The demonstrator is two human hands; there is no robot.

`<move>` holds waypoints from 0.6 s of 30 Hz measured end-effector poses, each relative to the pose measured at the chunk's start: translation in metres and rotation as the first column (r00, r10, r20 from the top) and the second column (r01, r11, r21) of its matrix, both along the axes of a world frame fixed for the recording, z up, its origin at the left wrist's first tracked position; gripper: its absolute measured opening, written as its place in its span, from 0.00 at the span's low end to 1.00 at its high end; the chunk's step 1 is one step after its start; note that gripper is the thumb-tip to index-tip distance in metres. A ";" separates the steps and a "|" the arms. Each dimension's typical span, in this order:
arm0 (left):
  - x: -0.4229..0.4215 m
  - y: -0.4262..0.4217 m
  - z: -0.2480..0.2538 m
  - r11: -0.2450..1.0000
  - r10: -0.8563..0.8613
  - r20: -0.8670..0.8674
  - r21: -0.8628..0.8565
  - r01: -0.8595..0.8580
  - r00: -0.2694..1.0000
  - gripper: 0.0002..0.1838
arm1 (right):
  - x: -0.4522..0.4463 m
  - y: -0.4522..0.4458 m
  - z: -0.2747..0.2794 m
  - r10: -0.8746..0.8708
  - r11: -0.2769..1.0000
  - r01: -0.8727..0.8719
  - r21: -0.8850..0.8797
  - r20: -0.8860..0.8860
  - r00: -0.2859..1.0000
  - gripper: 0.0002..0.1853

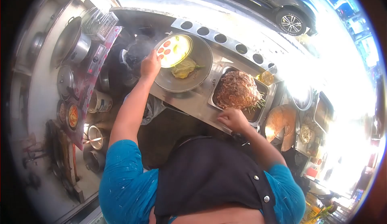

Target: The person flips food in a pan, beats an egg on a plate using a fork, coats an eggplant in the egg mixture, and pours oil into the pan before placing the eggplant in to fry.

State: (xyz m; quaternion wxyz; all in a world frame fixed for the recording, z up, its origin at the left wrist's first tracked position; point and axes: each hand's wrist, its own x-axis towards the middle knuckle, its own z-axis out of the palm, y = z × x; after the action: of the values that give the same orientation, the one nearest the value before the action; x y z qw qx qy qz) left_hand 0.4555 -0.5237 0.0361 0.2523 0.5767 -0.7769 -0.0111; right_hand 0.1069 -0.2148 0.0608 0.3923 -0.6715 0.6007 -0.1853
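Observation:
My left hand (pixel 151 65) grips the near-left rim of a round plate (pixel 179 48), bright yellow-white with several red-orange round spots. Whether the spots are a print or food, I cannot tell. The plate is over the far-left part of a wide grey metal bowl (pixel 203 62). A yellowish-green leafy clump (pixel 184 69) lies in that bowl. My right hand (pixel 234 119) is closed, with fingers curled, at the near edge of a metal tray (pixel 211 100); anything inside it is hidden. A large rough brown mass (pixel 238 90) fills most of this tray, with green stalks (pixel 258 103) at its right side.
Along the counter's far edge runs a metal strip (pixel 211 32) with several round holes. A brown round board (pixel 278 123) with a cut-out is to the right. Pots and pans (pixel 76 48) crowd the left side, with smoke near the bowl. A parked car (pixel 290 22) stands beyond.

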 end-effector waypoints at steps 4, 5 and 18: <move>-0.001 -0.017 -0.026 0.985 -0.140 0.070 -0.088 0.146 0.988 0.12 | -0.031 0.082 -0.024 -0.311 0.894 0.301 0.332 -0.023 0.950 0.17; -0.001 -0.024 -0.033 0.978 -0.165 0.124 -0.107 0.178 0.979 0.13 | -0.036 0.101 -0.032 -0.366 0.883 0.354 0.308 -0.022 0.930 0.18; -0.025 -0.032 -0.015 0.920 -0.168 0.231 -0.311 0.237 0.958 0.14 | -0.058 0.146 -0.017 -0.617 0.747 0.568 0.346 0.040 0.786 0.18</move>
State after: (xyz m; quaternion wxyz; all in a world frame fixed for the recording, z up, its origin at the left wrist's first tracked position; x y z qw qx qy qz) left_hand 0.4307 -0.5562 0.0210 0.2650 0.4397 -0.8444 0.1532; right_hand 0.0485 -0.0686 0.0442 0.4593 -0.3576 0.7730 -0.2524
